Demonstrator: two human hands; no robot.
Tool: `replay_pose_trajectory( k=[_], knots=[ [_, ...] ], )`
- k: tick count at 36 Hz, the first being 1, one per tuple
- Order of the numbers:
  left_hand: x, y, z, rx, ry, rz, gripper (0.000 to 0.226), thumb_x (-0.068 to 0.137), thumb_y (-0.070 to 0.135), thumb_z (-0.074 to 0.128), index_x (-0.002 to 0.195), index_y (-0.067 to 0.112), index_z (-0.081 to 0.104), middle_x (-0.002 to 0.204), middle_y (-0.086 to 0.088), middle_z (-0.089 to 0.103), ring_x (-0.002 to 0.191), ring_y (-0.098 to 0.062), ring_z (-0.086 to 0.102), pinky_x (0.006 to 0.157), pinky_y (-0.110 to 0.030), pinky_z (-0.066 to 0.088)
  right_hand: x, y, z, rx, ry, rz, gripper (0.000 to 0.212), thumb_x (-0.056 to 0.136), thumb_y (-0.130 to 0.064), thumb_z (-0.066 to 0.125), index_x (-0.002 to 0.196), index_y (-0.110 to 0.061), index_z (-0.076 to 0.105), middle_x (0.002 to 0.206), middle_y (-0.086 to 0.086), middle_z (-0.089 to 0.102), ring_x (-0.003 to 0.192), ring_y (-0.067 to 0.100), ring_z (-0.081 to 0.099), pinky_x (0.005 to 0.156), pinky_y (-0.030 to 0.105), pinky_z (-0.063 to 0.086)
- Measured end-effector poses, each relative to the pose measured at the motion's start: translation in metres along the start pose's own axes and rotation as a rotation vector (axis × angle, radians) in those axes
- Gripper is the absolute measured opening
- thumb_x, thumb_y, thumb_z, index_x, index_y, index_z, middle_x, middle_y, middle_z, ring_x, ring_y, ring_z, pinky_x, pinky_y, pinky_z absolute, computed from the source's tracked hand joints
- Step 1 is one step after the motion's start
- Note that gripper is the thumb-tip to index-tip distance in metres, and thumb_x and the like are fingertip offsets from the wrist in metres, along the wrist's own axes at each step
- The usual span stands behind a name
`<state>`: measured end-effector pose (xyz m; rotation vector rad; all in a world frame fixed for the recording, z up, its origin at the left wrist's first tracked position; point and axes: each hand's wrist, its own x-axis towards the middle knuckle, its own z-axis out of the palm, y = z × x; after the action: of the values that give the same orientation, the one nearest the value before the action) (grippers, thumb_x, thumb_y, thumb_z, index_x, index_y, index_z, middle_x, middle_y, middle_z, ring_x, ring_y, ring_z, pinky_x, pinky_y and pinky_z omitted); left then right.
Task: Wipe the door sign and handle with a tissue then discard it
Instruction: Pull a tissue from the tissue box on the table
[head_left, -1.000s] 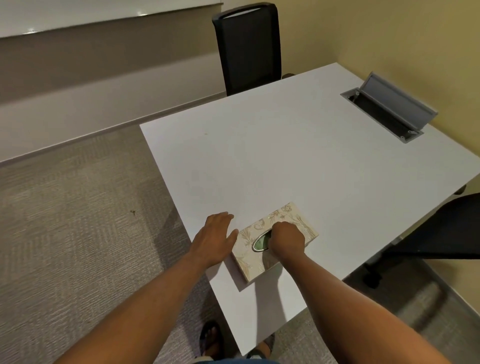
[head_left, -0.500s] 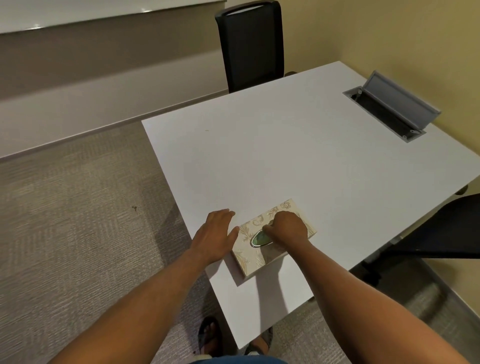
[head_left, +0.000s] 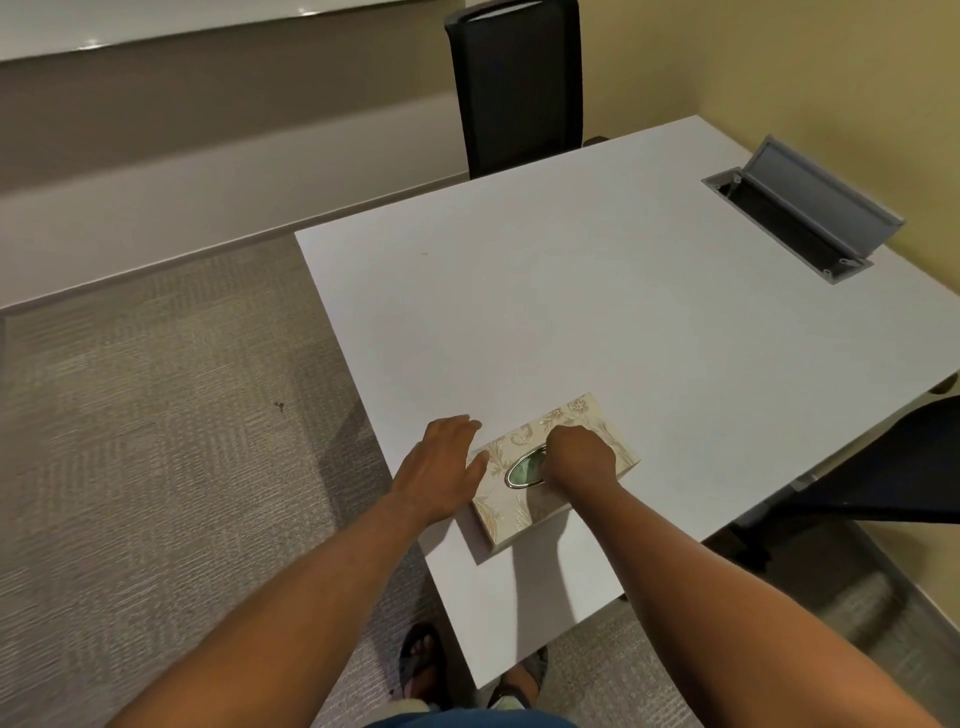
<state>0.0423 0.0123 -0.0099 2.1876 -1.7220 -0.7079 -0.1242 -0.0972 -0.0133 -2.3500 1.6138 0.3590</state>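
Little is changing between the earlier frames and this one: both hands are staying at the box, and the right hand is shifting slightly toward the far side of the oval opening.

Working from largest to smallest: the white rectangular laminate table (head_left: 597, 322) is carrying a grey hinged cable-port flap (head_left: 810, 208) standing open at its far right, with a black mesh-backed office chair (head_left: 517, 83) beyond the far edge. Near the table's front corner, the cream, floral-patterned rectangular tissue box (head_left: 524, 506) is lying flat. The left hand (head_left: 441, 467) is resting against the box's left end, fingers spread fairly wide and flat, steadying it. The right hand (head_left: 579, 460) is sitting curled over the silver-rimmed oval opening (head_left: 522, 473), fingers bunched narrow and dipping in; whether they are pinching a tissue cannot be told, since no tissue is showing outside the box.

Assessment: the task is sitting at its first step. Drawing the tissue out, wiping the door sign and handle, and discarding all appear outstanding; no door or bin is in view.
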Motion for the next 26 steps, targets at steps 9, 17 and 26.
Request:
replay_pose_trajectory(
  k=[9, 17, 26],
  knots=[
    [-0.001, 0.004, 0.004, 0.015, -0.059, -0.027, 0.058, 0.107, 0.04, 0.041, 0.159, 0.016, 0.03, 0.162, -0.002, 0.035, 0.145, -0.024, 0.036, 0.115, -0.042, 0.036, -0.002, -0.008, 0.005, -0.016, 0.028, 0.022, 0.02, 0.087, -0.011, 0.053, 0.103, -0.011, 0.065, 0.102, 0.008, 0.068, 0.098, 0.027, 0.065, 0.069, 0.03, 0.045],
    [-0.002, 0.007, 0.01, 0.059, -0.099, -0.027, 0.064, 0.104, 0.044, 0.045, 0.159, 0.018, 0.026, 0.157, -0.002, 0.041, 0.139, -0.025, 0.043, 0.11, -0.041, 0.041, -0.004, -0.003, 0.006, 0.109, 0.01, 0.031, 0.023, 0.083, -0.024, 0.062, 0.102, -0.011, 0.069, 0.103, 0.008, 0.068, 0.1, 0.029, 0.064, 0.072, 0.031, 0.047],
    [-0.003, 0.016, 0.014, 0.114, -0.077, -0.051, 0.064, 0.101, 0.043, 0.048, 0.156, 0.019, 0.028, 0.144, -0.004, 0.053, 0.126, -0.026, 0.053, 0.096, -0.044, 0.05, -0.01, 0.008, -0.005, 0.3, 0.022, -0.006, 0.025, 0.085, -0.033, 0.059, 0.082, -0.009, 0.063, 0.085, 0.011, 0.063, 0.083, 0.027, 0.06, 0.064, 0.031, 0.037]
  ],
)
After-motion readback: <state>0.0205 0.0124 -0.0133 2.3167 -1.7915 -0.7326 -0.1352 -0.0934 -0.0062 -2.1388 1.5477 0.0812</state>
